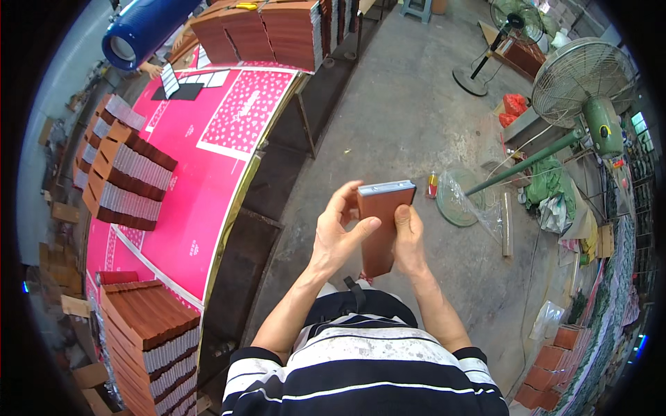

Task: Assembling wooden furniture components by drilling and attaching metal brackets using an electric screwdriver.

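1. Block (379,248): between the two grips, clear of the desk, in front of the body. Brown face toward the wearer, grey edge (386,188) uppermost.
2. Right grip (411,243): pinching the block's right side, thumb on the face near the top corner, fingers out of sight behind. Seems to bear most of the hold.
3. Left grip (334,237): thumb reaching across the face, fingers curled at the left side. Cannot tell whether the thumb presses or only hovers — perhaps there to steady.
4. Both grips sit high and at the sides, which probably leaves the grey edge bare to look at.
5. Left of the left grip: pink desk (187,236) bearing a near stack (151,322) and a middle stack (132,177), brown and grey bands alternating; likely turned alternately so piles stand level.
6. Ahead-left, beyond the grips: far stack (267,35); another person's hand (150,69) by pale strips (211,78).
7. Ahead-right of the right grip: green fan (586,76) — presumably for cooling.
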Demonstrator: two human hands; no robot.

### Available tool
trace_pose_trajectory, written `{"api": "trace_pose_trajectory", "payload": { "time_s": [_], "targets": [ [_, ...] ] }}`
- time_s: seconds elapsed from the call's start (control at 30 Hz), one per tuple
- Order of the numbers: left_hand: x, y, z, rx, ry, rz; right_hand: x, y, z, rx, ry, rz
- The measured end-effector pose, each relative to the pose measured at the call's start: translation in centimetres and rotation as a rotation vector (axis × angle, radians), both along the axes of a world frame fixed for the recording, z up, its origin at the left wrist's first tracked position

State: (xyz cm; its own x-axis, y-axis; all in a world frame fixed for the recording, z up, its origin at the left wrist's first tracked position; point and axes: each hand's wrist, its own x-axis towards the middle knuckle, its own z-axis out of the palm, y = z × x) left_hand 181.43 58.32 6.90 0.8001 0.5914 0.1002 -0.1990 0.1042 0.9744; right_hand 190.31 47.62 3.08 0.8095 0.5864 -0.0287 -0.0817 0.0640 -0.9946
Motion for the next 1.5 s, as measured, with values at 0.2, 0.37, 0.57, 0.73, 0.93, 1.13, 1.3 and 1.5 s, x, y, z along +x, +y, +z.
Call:
{"api": "trace_pose_trajectory", "payload": {
  "time_s": [0.2, 0.37, 0.57, 0.73, 0.93, 1.13, 1.3, 1.5],
  "targets": [
    [0.1, 0.3, 1.0, 0.106, 0.121, 0.159, 0.3, -0.3, 0.9, 0.039, 0.171, 0.248],
    [-1.4, 0.9, 2.5, 0.305, 0.218, 0.053, 2.8, -0.5, 5.9, -0.037, -0.325, -0.005],
    [-2.7, 0.3, 2.9, 0.591, 0.243, -0.006, 3.3, 0.0, 8.4, -0.123, -0.683, 0.433],
    [-3.4, -0.1, 3.0, 0.725, 0.165, 0.008, 2.7, -0.4, 7.8, -0.006, -0.513, 0.414],
    [-3.8, -0.6, 2.5, 0.765, 0.115, 0.068, 1.3, -0.7, 8.0, 0.068, -0.546, 0.353],
    [-4.2, -0.9, 2.4, 0.863, 0.086, 0.074, 1.5, -0.8, 6.9, 0.101, -0.472, 0.396],
    [-4.5, -0.9, 1.1, 0.786, 0.057, 0.077, 0.5, -1.1, 6.9, 0.032, -0.594, 0.362],
    [-4.8, -1.2, 1.3, 0.907, 0.096, 0.101, 0.9, -1.1, 6.1, 0.066, -0.638, 0.336]
  ]
}}
